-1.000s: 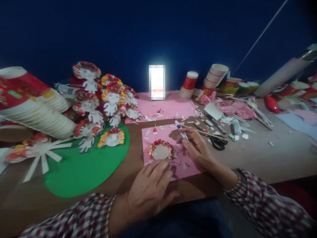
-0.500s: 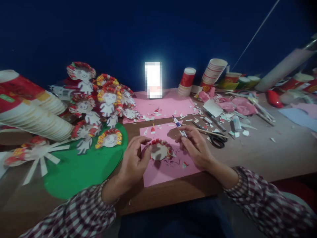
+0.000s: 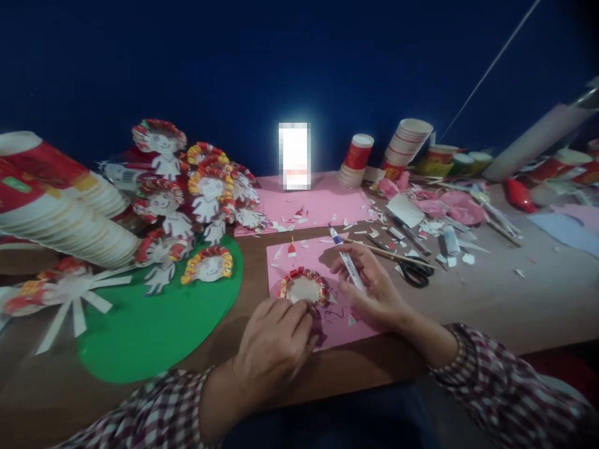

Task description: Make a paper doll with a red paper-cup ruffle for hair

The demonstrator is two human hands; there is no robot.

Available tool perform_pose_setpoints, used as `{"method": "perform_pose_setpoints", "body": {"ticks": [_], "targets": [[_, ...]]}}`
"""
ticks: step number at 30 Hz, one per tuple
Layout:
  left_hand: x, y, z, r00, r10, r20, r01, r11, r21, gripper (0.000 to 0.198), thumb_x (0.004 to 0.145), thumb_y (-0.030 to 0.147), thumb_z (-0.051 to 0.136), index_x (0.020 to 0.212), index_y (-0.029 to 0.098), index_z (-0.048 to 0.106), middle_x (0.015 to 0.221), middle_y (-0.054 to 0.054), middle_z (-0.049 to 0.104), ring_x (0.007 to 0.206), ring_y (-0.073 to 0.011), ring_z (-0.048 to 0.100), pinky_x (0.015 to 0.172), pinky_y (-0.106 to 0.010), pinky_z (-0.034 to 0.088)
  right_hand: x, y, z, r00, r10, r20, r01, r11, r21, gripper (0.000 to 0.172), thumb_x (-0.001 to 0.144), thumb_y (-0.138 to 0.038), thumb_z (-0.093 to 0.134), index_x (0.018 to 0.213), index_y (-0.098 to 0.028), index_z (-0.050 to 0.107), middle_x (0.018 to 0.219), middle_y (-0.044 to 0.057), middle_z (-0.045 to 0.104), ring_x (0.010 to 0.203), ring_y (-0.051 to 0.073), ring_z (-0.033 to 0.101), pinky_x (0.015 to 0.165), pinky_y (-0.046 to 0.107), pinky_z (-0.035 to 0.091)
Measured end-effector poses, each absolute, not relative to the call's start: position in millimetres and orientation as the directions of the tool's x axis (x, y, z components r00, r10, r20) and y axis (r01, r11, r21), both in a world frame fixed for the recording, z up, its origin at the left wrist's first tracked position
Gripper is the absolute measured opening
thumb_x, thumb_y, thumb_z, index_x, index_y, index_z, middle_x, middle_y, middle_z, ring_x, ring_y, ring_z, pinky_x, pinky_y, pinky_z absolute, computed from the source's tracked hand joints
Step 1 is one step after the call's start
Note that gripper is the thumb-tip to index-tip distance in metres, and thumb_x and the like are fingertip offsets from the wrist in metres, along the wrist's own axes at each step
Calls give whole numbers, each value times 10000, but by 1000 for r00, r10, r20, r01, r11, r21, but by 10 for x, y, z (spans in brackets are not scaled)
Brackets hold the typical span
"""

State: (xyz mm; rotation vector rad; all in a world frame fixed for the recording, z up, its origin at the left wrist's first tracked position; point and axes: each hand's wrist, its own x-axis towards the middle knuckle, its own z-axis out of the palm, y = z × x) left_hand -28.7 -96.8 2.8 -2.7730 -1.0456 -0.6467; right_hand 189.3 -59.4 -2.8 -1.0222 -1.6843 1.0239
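A round white paper piece (image 3: 303, 289) with a curled red, white and yellow paper rim lies on a pink sheet (image 3: 281, 252). My left hand (image 3: 277, 342) is closed at its near edge, the fingers bent down. The hand covers that part of the rim, and its fingertips are hidden. Between thumb and fingers, my right hand (image 3: 372, 287) holds a slim white tube (image 3: 352, 272) with a blue band and a dark pointed end, slanting up and left. A small red and white piece with a yellow tip (image 3: 292, 249) sits behind the paper piece.
On the left are a green sheet (image 3: 140, 337), paper dolls (image 3: 206, 193) with curled hair and stacked cups (image 3: 70, 218). To the right lie black-handled scissors (image 3: 415, 272), thin sticks (image 3: 388, 251) and paper scraps. A bright blurred panel (image 3: 294, 156) stands at the back.
My left hand has moved from the left side of the round paper piece to its near edge, and its fingers have curled in. More of the tube shows in my right hand.
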Motion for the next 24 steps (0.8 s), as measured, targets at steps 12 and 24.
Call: {"method": "perform_pose_setpoints", "body": {"ticks": [12, 24], "targets": [[-245, -1091, -98, 670, 590, 452, 661, -750, -1, 272, 893, 310, 546, 1014, 97, 665, 1131, -128, 679, 935, -250, 611, 809, -382, 465, 1733, -555, 113, -17, 949, 313, 111, 313, -943, 187, 961, -338, 488, 995, -214, 624, 622, -27, 577, 540, 95, 535, 491, 207, 442], [-249, -1072, -172, 658, 577, 484, 657, -754, 7, 267, 901, 308, 525, 966, 98, 677, 1090, -138, 696, 999, -277, 633, 779, -377, 517, 1635, -618, 5, -333, 777, 535, 507, 625, -593, 107, 827, -163, 585, 924, -202, 609, 764, 41, 703, 643, 149, 650, 618, 267, 541]]}}
